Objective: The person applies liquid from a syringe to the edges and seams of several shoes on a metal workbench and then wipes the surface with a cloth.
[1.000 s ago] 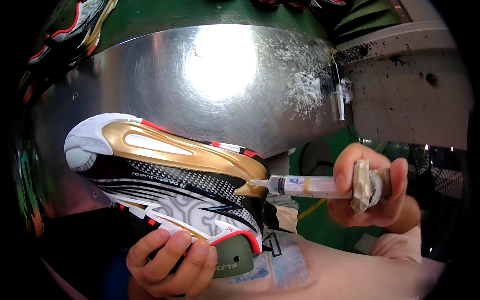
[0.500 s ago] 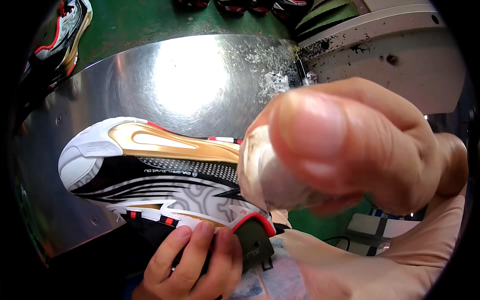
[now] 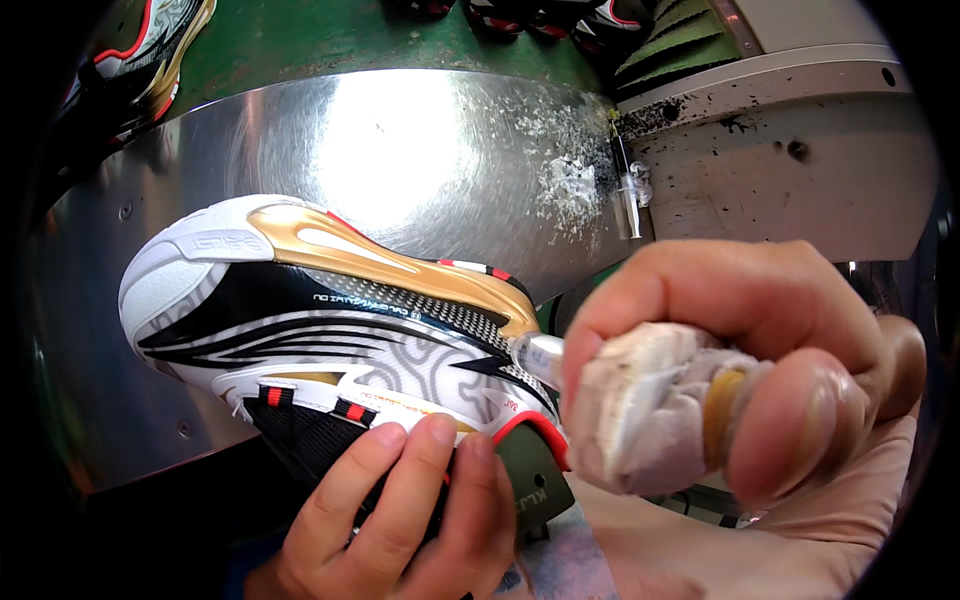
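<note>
A white, black and gold sneaker (image 3: pixel 420 355) lies on its side, sole edge facing away and toe to the left. A dark green shoe last (image 3: pixel 535 480) shows in its opening. My left hand (image 3: pixel 400 510) grips the sneaker at the lace side, fingertips pressed on its white edge and thumb hidden. Close to the camera, my right hand (image 3: pixel 770 330) is closed around a clear syringe-like tube (image 3: pixel 537 356) with a bulky whitish wrapping (image 3: pixel 640 410) and a yellowish band. The tube's end reaches the sneaker's heel; whether it touches cannot be seen.
Under the sneaker is a shiny metal plate (image 3: pixel 260 140), smeared white at its right. A small syringe (image 3: pixel 627 195) lies there beside a pale machine panel (image 3: pixel 800 170). Another sneaker (image 3: pixel 150 70) stands far left on a green surface (image 3: pixel 320 40), with several shoes (image 3: pixel 540 20) at the back.
My right hand has moved lower and turned, showing the wrapped end and the clear tube at the heel. The sneaker has tilted slightly, heel lower in view. My left hand keeps its hold.
</note>
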Demonstrator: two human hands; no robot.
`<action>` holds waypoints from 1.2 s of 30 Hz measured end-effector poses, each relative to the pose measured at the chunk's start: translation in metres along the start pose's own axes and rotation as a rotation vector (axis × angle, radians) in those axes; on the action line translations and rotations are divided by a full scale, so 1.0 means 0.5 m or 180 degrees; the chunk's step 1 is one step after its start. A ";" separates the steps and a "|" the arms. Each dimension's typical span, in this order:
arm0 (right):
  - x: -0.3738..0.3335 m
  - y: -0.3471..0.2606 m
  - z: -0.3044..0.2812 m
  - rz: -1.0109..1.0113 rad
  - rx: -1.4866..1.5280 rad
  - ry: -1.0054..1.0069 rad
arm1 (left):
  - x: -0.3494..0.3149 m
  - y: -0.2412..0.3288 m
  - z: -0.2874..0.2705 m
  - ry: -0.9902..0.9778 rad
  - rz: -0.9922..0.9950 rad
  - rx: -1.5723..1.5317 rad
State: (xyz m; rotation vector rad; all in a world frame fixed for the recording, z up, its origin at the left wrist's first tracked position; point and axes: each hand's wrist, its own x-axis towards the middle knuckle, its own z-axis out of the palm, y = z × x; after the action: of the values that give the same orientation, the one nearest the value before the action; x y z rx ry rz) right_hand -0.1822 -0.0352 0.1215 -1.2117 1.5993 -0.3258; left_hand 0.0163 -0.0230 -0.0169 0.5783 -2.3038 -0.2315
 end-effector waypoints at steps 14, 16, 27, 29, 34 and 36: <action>-0.012 0.337 -0.064 -0.0836 0.2656 -0.0711 | 0.079 0.007 0.009 -0.0667 -0.0092 0.0237; -0.006 0.342 -0.057 -0.0863 0.2903 -0.0747 | 0.090 -0.008 -0.003 -0.0759 -0.0053 0.0260; 0.016 0.393 -0.029 -0.1101 0.4292 -0.0458 | 0.304 -0.032 0.016 -0.1986 -0.0615 0.1087; 0.011 0.400 -0.031 -0.1159 0.4351 -0.0378 | 0.310 -0.014 0.043 -0.1713 -0.1128 0.0898; 0.022 0.432 -0.040 -0.1422 0.4098 -0.0335 | 0.333 0.014 0.090 -0.1227 -0.2200 0.0526; 0.021 0.425 -0.044 -0.1448 0.3938 -0.0254 | 0.338 0.018 0.088 -0.1080 -0.2185 0.0558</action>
State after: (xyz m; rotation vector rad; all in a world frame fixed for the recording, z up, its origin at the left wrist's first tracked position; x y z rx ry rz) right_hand -0.3138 0.0438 -0.0277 -0.5432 0.7197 -1.3003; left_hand -0.1238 -0.0948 0.0597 1.5140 -2.3720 -0.4825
